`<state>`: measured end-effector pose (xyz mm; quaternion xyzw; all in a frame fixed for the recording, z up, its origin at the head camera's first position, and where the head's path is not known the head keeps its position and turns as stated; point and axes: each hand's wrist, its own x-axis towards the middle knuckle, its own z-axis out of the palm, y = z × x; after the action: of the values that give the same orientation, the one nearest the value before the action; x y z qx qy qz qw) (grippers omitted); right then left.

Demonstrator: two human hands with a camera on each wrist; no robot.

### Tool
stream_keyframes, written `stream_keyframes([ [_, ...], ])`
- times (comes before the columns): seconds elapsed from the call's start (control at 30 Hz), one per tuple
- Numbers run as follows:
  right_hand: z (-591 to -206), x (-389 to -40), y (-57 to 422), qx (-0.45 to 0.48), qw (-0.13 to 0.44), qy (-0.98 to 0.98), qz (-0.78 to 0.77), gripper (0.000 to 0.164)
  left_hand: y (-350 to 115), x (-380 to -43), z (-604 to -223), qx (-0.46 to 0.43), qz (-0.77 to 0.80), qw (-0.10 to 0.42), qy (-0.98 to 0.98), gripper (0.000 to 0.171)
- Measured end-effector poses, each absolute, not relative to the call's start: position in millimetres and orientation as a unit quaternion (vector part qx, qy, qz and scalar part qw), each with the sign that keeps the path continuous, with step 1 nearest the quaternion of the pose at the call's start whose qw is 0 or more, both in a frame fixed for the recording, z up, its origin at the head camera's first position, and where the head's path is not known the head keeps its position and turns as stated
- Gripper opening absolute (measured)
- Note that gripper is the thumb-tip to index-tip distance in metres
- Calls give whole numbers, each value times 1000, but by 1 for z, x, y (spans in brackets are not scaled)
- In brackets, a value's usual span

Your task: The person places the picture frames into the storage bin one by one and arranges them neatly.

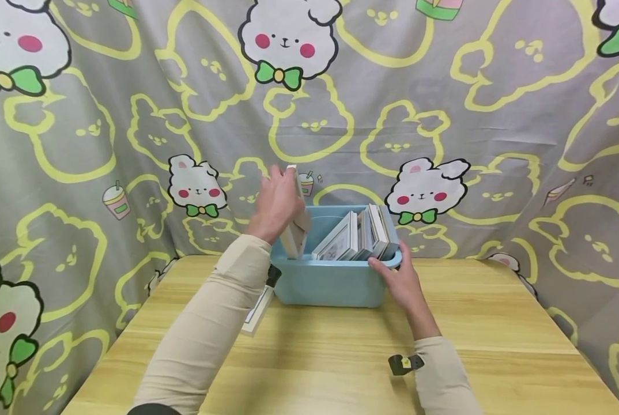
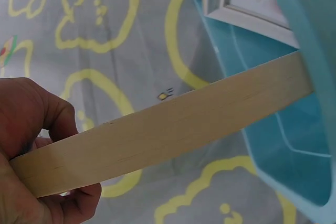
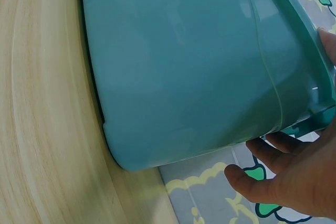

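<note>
My left hand [image 1: 279, 199] grips a pale wooden picture frame [image 1: 295, 239] by its upper end, thumb and fingers on either side of it. The frame stands upright at the left end of a light blue plastic bin [image 1: 330, 285], its lower end inside the rim. In the left wrist view, the bare side edge of the frame faces the camera. My right hand [image 1: 400, 279] holds the bin at its front right corner, thumb over the rim and fingers along the right end. Several more picture frames [image 1: 338, 239] lean to the right inside the bin.
Another picture frame [image 1: 257, 314] lies on the wooden table [image 1: 496, 323] left of the bin, partly hidden by the left forearm. A patterned grey curtain [image 1: 309, 132] hangs behind the table and along both sides. Dark camera mounts sit at both wrists.
</note>
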<state>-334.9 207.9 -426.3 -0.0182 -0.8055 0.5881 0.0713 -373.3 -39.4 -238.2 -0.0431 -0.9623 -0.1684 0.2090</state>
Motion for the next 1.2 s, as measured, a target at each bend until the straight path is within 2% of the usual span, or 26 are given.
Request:
stream_keyframes([
  [0.57,-428,-335,207,-19,76,-807,586,101,-34,-390,-269,-29,-167,184,-968,53],
  [1.2,-426,-336,206,-19,84,-801,593,100,-26,-402,-293,-36,-156,189,-969,52],
])
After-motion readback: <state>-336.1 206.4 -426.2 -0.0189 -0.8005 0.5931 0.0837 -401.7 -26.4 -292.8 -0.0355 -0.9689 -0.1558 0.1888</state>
